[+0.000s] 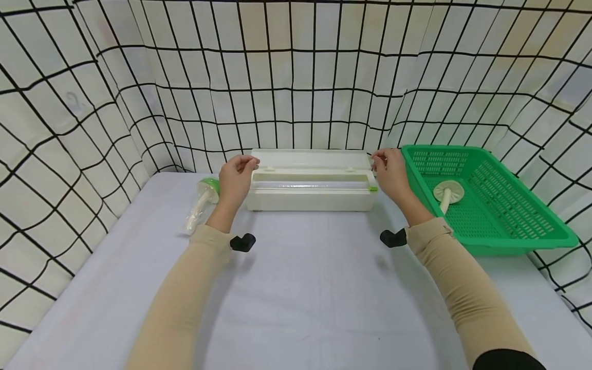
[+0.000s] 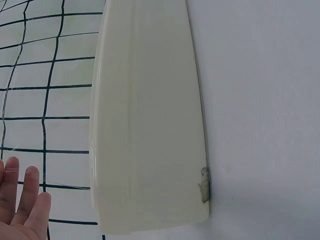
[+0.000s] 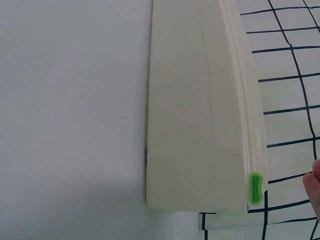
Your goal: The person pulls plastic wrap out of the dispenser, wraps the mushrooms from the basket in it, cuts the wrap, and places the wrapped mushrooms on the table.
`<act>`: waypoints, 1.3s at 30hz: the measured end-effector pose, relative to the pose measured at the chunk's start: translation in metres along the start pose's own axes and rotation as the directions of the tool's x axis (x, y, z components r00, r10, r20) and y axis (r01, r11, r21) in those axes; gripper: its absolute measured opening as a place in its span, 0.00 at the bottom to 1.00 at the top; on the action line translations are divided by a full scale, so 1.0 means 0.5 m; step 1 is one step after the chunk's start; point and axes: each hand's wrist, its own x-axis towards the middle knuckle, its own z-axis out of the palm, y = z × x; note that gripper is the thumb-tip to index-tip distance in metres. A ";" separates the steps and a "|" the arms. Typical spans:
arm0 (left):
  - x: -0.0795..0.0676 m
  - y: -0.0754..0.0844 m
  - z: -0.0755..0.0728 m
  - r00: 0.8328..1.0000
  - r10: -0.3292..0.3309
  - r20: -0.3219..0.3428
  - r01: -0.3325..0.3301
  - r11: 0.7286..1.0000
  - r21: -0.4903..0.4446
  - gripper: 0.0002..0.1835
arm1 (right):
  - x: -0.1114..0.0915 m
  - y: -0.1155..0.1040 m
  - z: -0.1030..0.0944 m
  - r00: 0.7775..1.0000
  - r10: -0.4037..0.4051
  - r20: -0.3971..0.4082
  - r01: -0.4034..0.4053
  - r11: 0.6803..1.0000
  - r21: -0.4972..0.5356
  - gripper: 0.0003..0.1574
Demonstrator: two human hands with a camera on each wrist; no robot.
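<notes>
A long cream cling film dispenser lies across the far side of the table, its pale lid tipped back. A roll of clear film shows in the opening, and a green slider sits at its right end. My left hand is at the lid's left corner, thumb and forefinger pinching what looks like the edge of clear film. At the right corner, my right hand pinches likewise. The film between the hands is nearly invisible. In the left wrist view, the other fingers are spread.
A green basket stands at the right, holding a cream disc with a handle. Beside my left wrist lies a green-headed tool in clear plastic. Black netting over white sheeting encloses the table's back and sides.
</notes>
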 end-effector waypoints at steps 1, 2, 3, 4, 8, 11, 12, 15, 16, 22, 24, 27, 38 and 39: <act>0.001 0.000 0.001 1.000 0.002 -0.005 -0.002 1.000 -0.004 0.10 | 0.000 0.000 0.001 1.000 -0.005 -0.012 0.005 1.000 0.004 0.15; 0.001 0.001 0.002 1.000 0.005 -0.011 -0.005 1.000 -0.004 0.10 | 0.000 0.000 0.002 1.000 -0.007 -0.022 0.008 1.000 0.008 0.15; 0.001 0.001 0.003 1.000 0.008 -0.017 -0.008 1.000 -0.006 0.10 | 0.000 -0.002 0.002 1.000 -0.011 -0.029 0.011 1.000 0.009 0.15; 0.001 0.003 0.003 1.000 0.012 -0.024 -0.012 1.000 -0.013 0.10 | 0.000 -0.003 0.001 0.999 -0.010 -0.036 0.011 1.000 0.012 0.14; -0.002 0.011 0.005 0.998 0.033 -0.057 -0.034 0.999 -0.030 0.10 | -0.001 -0.010 -0.001 0.998 0.003 -0.059 -0.002 1.000 0.013 0.14; -0.004 0.015 0.004 0.996 0.040 -0.076 -0.044 0.998 -0.050 0.10 | -0.002 -0.014 -0.003 0.998 0.012 -0.056 -0.011 1.000 0.022 0.15; -0.004 0.016 0.003 0.996 0.039 -0.080 -0.044 0.997 -0.059 0.10 | -0.002 -0.015 -0.003 0.998 0.011 -0.054 -0.010 1.000 0.023 0.15; -0.005 0.019 0.001 0.995 0.043 -0.085 -0.050 0.996 -0.078 0.10 | -0.004 -0.018 -0.005 0.998 0.005 -0.058 -0.003 0.999 0.041 0.15; -0.006 0.021 0.000 0.996 0.042 -0.084 -0.049 0.995 -0.082 0.11 | -0.005 -0.019 -0.005 0.998 0.002 -0.063 0.001 0.999 0.047 0.15; -0.011 0.027 -0.007 0.997 0.045 -0.069 -0.054 0.991 -0.125 0.12 | -0.012 -0.026 -0.010 0.995 -0.019 -0.103 0.026 0.997 0.067 0.16; -0.013 0.027 -0.008 0.997 0.050 -0.061 -0.059 0.987 -0.148 0.12 | -0.014 -0.025 -0.012 0.993 -0.032 -0.116 0.040 0.997 0.066 0.16; -0.015 0.025 -0.010 0.996 0.066 -0.057 -0.075 0.982 -0.175 0.13 | -0.016 -0.025 -0.015 0.991 -0.046 -0.128 0.055 0.997 0.063 0.16; -0.020 0.036 -0.016 0.991 0.096 -0.095 -0.115 0.968 -0.222 0.10 | -0.019 -0.046 -0.030 0.987 -0.092 -0.130 0.098 0.994 0.046 0.16; -0.021 0.038 -0.016 0.990 0.098 -0.099 -0.118 0.967 -0.224 0.09 | -0.019 -0.048 -0.031 0.986 -0.099 -0.133 0.106 0.993 0.045 0.15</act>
